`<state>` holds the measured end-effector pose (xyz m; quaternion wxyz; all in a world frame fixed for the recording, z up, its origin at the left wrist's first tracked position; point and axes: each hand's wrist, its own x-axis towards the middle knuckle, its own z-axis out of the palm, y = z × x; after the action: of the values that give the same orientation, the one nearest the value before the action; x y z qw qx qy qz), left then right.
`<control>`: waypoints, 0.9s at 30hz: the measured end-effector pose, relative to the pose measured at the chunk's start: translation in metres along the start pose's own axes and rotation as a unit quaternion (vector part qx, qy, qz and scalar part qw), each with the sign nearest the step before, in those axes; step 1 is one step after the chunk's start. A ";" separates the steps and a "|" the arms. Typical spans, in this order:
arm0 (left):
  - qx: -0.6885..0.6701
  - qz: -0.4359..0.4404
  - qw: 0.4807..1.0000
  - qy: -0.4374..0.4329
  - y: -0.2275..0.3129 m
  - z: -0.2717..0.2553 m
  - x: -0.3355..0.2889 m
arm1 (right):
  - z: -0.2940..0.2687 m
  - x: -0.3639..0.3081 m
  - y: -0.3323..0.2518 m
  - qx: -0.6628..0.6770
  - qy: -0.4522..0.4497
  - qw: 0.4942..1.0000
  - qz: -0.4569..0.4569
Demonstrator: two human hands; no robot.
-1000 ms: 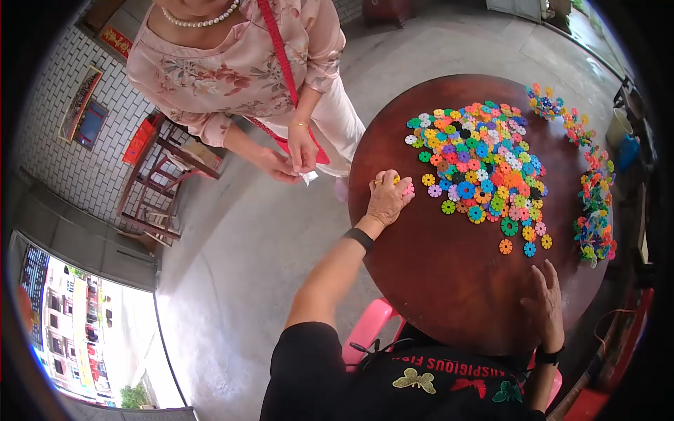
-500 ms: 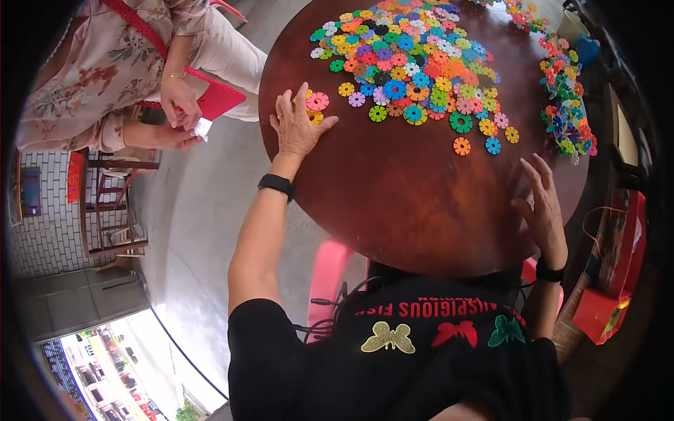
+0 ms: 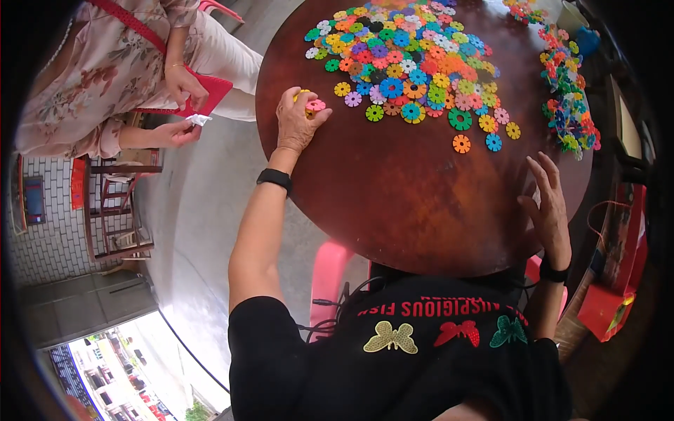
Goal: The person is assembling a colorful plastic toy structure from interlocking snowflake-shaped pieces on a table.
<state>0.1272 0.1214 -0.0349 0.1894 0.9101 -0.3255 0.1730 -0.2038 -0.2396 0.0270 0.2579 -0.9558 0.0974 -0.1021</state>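
Note:
My left hand [image 3: 298, 128] is at the left edge of the round table, its fingers curled round a small cluster of pink and yellow plastic snowflake discs [image 3: 316, 106]. The fingers partly hide the cluster. My right hand [image 3: 550, 203], holding nothing, is over the table's right edge with its fingers apart. Beyond both hands spreads a large heap of notched discs [image 3: 414, 63] in many colours. Several single discs lie at its near side, including an orange one [image 3: 461, 144] and a blue one [image 3: 494, 142].
The dark brown table [image 3: 393, 203] bears the heap. Joined discs form a long chain [image 3: 566, 105] along the right edge. At the left, another person [image 3: 105, 77] holds a small white thing [image 3: 199, 120]. A pink stool [image 3: 330, 274] and a red bag [image 3: 611, 302] are close by.
My left fingers, spread over the pink and yellow discs before, have closed round them. My right hand has barely shifted. The other person's hands have moved slightly apart.

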 end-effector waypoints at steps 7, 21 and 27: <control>-0.113 -0.029 0.993 0.018 -0.014 0.006 0.001 | -0.003 -0.001 -0.001 -0.004 0.008 1.000 -0.010; -0.158 0.013 0.981 0.112 0.088 -0.018 0.022 | 0.020 0.066 -0.056 -0.029 -0.060 0.977 -0.203; -0.379 -0.180 0.888 0.190 0.067 -0.018 0.011 | 0.072 0.111 -0.076 -0.092 -0.087 0.963 -0.236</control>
<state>0.0880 0.0759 0.0012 0.6058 0.7620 -0.1545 0.1686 -0.0692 -0.1675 0.0213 0.1448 -0.9765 -0.1449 -0.0674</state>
